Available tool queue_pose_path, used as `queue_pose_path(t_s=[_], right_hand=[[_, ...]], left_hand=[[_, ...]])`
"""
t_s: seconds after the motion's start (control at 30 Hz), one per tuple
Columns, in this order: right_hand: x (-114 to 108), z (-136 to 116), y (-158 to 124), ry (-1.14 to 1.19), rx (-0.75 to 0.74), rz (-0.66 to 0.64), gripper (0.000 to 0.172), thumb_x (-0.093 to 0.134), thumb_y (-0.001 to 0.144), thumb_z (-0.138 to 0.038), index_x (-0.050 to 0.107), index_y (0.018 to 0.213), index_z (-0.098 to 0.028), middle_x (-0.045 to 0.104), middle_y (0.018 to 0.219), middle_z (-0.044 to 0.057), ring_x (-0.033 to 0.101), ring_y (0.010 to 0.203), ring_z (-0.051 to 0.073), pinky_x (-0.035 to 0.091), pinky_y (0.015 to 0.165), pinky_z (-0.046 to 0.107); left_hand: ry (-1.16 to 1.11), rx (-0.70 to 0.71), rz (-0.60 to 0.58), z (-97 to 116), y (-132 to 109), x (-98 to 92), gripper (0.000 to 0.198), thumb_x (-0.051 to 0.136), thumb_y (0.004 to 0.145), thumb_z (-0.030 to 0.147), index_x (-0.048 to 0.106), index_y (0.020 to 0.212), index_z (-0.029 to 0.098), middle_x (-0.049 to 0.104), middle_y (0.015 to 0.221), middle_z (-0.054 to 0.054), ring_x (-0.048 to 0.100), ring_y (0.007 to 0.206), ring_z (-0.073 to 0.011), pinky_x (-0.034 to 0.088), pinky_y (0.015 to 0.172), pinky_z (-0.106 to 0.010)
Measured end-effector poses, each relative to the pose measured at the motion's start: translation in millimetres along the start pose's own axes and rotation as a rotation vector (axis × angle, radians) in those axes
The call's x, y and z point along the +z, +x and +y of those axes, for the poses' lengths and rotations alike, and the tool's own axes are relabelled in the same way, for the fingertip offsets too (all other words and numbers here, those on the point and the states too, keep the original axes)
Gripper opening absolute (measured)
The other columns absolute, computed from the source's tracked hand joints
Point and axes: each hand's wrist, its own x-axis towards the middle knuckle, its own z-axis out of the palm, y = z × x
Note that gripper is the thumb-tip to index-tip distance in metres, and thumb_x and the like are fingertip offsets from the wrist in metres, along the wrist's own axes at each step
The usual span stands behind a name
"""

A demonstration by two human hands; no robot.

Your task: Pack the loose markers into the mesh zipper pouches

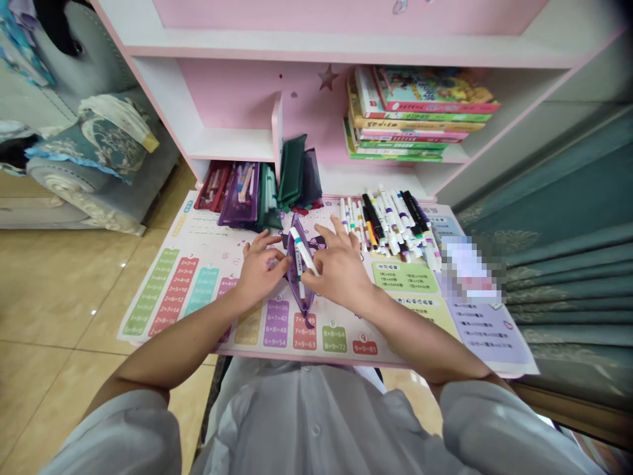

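A narrow purple zip pouch (293, 277) lies open across the middle of the desk, its zip end pointing towards me. My left hand (262, 267) pinches the pouch's left edge between thumb and finger. A white marker (302, 247) with a blue-green end slants over the pouch opening. My right hand (341, 267) grips the near end of this marker with thumb and bent forefinger, the other fingers raised. Another white marker (299, 264) shows inside the pouch. Right of my right hand lies a big pile of loose markers (390, 218), mostly white, some black.
Filled mesh pouches, red (211, 187), purple (240, 204) and green (270, 198), stand at the back left. Flat dark green pouches (293, 173) lean beside them. Stacked books (410, 125) sit on the shelf. A blurred phone-like object (469, 267) lies at the right.
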Motion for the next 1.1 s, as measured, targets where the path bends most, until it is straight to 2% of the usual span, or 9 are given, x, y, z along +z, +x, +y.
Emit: queue_pose_path(t_s=[0.17,0.33,0.6,0.8,0.9,1.0,1.1], right_hand=[[8,-4,-3,-0.069,-0.008,-0.058,0.013,0.062,0.072,-0.023,0.071,0.064,-0.018,0.049,0.153,0.015,0.025,0.151,0.041,0.020,0.116,0.071],[17,-7,-4,-0.137,0.011,-0.151,0.022,0.060,0.077,-0.025,0.078,0.084,-0.015,0.045,0.156,0.017,0.021,0.152,0.041,0.019,0.118,0.070],[25,-8,2,-0.179,0.048,-0.330,0.034,0.060,0.086,-0.033,0.076,0.106,-0.012,0.040,0.158,0.021,0.013,0.155,0.040,0.019,0.118,0.070],[28,-2,7,-0.203,0.044,-0.390,0.035,0.062,0.087,-0.034,0.075,0.111,-0.012,0.043,0.154,0.023,0.013,0.154,0.043,0.022,0.116,0.071],[29,-1,7,-0.189,0.040,-0.384,0.031,0.063,0.086,-0.033,0.076,0.107,-0.013,0.047,0.152,0.023,0.016,0.154,0.042,0.022,0.115,0.071],[27,2,8,-0.119,0.045,-0.324,0.022,0.065,0.084,-0.035,0.077,0.092,-0.018,0.052,0.148,0.018,0.021,0.152,0.040,0.025,0.115,0.071],[21,14,16,-0.004,0.064,-0.105,0.019,0.065,0.083,-0.036,0.075,0.078,-0.021,0.057,0.145,0.013,0.030,0.149,0.039,0.031,0.113,0.067]], left_hand=[[0.015,0.003,0.003,-1,0,-0.6,0.018,0.066,0.084,0.031,0.069,0.068,0.024,0.069,0.127,-0.005,0.045,0.141,-0.0327,0.030,0.117,-0.063],[0.004,0.028,0.029,-3,0,1.4,0.017,0.066,0.083,0.030,0.069,0.068,0.024,0.070,0.124,-0.005,0.047,0.140,-0.0309,0.033,0.117,-0.060],[-0.007,0.032,0.021,-4,-1,2.3,0.015,0.067,0.083,0.031,0.069,0.069,0.024,0.070,0.124,-0.005,0.047,0.140,-0.0307,0.034,0.116,-0.059],[-0.004,0.030,0.018,-4,-1,2.1,0.015,0.066,0.084,0.032,0.069,0.071,0.025,0.069,0.124,-0.006,0.046,0.140,-0.0299,0.034,0.116,-0.059],[0.000,0.031,0.018,-4,-1,2.1,0.015,0.066,0.084,0.032,0.069,0.071,0.025,0.069,0.124,-0.005,0.046,0.140,-0.0300,0.034,0.116,-0.059],[-0.008,0.041,0.026,-5,-1,2.5,0.015,0.066,0.084,0.031,0.069,0.071,0.024,0.069,0.124,-0.005,0.047,0.140,-0.0305,0.034,0.116,-0.059],[-0.011,0.034,0.024,-5,-1,2.6,0.016,0.067,0.084,0.031,0.069,0.070,0.025,0.069,0.125,-0.005,0.047,0.140,-0.0312,0.034,0.116,-0.059]])
